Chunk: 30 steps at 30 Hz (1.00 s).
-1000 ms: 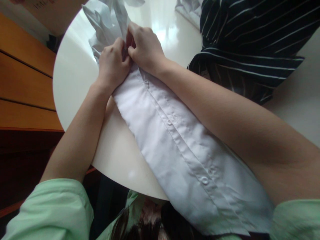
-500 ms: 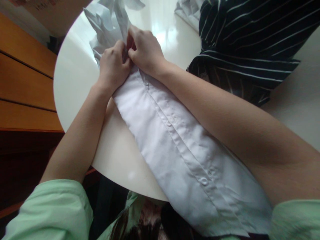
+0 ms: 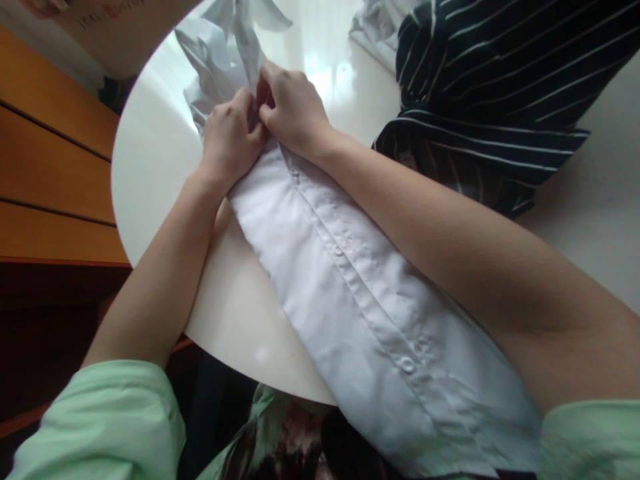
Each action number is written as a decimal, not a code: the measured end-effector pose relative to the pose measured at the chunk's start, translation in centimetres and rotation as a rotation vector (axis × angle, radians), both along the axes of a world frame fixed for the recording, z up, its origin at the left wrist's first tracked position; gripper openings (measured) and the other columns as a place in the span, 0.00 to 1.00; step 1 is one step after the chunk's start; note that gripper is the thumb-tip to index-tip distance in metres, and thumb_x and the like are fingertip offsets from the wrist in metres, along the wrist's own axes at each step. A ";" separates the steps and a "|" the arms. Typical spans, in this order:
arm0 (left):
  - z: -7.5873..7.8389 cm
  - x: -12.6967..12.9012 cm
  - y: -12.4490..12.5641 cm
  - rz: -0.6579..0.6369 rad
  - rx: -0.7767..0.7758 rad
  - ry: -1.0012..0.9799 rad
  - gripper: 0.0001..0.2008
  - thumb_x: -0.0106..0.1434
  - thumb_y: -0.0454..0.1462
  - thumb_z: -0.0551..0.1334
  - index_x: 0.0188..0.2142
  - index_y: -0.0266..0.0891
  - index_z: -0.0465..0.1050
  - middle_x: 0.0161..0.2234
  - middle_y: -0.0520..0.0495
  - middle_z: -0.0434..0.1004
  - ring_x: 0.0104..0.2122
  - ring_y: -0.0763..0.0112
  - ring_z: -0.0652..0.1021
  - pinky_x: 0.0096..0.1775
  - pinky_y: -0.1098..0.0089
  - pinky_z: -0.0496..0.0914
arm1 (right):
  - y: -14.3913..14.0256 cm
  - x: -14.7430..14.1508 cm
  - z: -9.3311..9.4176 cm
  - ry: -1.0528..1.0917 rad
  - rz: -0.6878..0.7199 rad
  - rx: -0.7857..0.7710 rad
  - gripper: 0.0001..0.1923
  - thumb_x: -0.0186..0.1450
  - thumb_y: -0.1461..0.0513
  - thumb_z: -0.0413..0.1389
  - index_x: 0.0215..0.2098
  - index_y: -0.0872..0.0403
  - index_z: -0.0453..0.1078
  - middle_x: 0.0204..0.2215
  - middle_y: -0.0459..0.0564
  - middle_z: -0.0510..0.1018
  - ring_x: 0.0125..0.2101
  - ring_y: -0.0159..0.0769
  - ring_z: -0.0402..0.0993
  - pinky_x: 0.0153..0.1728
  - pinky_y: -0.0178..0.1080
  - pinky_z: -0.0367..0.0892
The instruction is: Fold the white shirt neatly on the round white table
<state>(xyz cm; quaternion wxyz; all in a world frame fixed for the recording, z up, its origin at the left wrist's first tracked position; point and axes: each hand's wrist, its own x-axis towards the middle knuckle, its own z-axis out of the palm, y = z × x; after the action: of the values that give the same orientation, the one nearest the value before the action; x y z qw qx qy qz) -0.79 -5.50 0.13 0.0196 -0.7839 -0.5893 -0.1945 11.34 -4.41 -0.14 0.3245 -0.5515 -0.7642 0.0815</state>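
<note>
Head view. Both forearms reach far across the round white surface (image 3: 150, 173), bare from the rolled pale-green sleeves (image 3: 105, 420) at the near edge. Left hand (image 3: 229, 140) curled into a loose fist, knuckles up, fingertips pinched shut on the button placket of the white shirt (image 3: 350, 293). Right hand (image 3: 293, 107) just beside it, touching, fingers bent down and likewise closed on the same fold of cloth at the far end of the placket. The two hands meet thumb to thumb; what lies between the fingertips is hidden.

White shirt: smooth woven cotton, laid in a long band running from the hands diagonally to the near right, where it drops off the surface edge. Placket stitched in a straight ridge, small pale buttons (image 3: 407, 365) along it, fastened. Beyond the hands the cloth bunches into crumpled, upright folds.

Surface glossy, with bright window glare at the far middle. Dark navy garment with thin white stripes (image 3: 500, 87) heaped at the far right, soft folds, touching the right forearm's far side. Orange-brown wooden panelling (image 3: 45, 173) at left.
</note>
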 end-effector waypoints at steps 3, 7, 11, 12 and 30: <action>0.0 0.1 0.1 0.023 -0.034 0.024 0.05 0.60 0.35 0.54 0.36 0.41 0.67 0.36 0.42 0.74 0.39 0.56 0.75 0.40 0.61 0.66 | 0.1 0.0 -0.1 0.029 0.009 -0.007 0.15 0.51 0.66 0.42 0.33 0.46 0.62 0.39 0.48 0.78 0.41 0.37 0.74 0.42 0.40 0.66; 0.0 0.1 0.2 0.044 -0.049 0.033 0.05 0.61 0.35 0.55 0.36 0.39 0.66 0.35 0.42 0.74 0.40 0.57 0.75 0.41 0.62 0.65 | -0.1 0.0 0.1 0.008 0.011 -0.015 0.14 0.52 0.67 0.42 0.34 0.47 0.62 0.40 0.48 0.77 0.42 0.37 0.73 0.43 0.41 0.66; 0.0 0.0 0.1 0.019 -0.014 0.013 0.04 0.59 0.35 0.55 0.34 0.43 0.66 0.34 0.41 0.74 0.37 0.56 0.75 0.38 0.60 0.65 | -0.4 0.0 0.4 -0.016 0.022 -0.046 0.16 0.58 0.68 0.44 0.41 0.54 0.66 0.42 0.49 0.77 0.44 0.40 0.73 0.44 0.41 0.66; 0.0 -0.1 0.1 0.013 -0.011 0.005 0.04 0.59 0.36 0.54 0.34 0.45 0.66 0.34 0.42 0.75 0.37 0.55 0.75 0.37 0.60 0.65 | -0.5 0.0 0.5 -0.014 0.024 -0.051 0.16 0.59 0.68 0.44 0.43 0.56 0.67 0.42 0.50 0.77 0.44 0.41 0.73 0.44 0.42 0.66; 0.0 -0.2 0.0 -0.003 -0.032 -0.103 0.02 0.55 0.42 0.53 0.29 0.54 0.63 0.35 0.44 0.76 0.36 0.53 0.73 0.37 0.57 0.61 | -0.7 0.0 0.8 -0.016 0.027 -0.061 0.17 0.61 0.70 0.45 0.47 0.59 0.67 0.42 0.49 0.76 0.46 0.41 0.71 0.46 0.42 0.66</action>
<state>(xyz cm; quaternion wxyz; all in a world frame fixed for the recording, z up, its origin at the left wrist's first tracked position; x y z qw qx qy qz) -0.98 -5.49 0.09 -0.0237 -0.7740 -0.5913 -0.2251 11.36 -5.11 0.65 0.3003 -0.5516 -0.7711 0.1049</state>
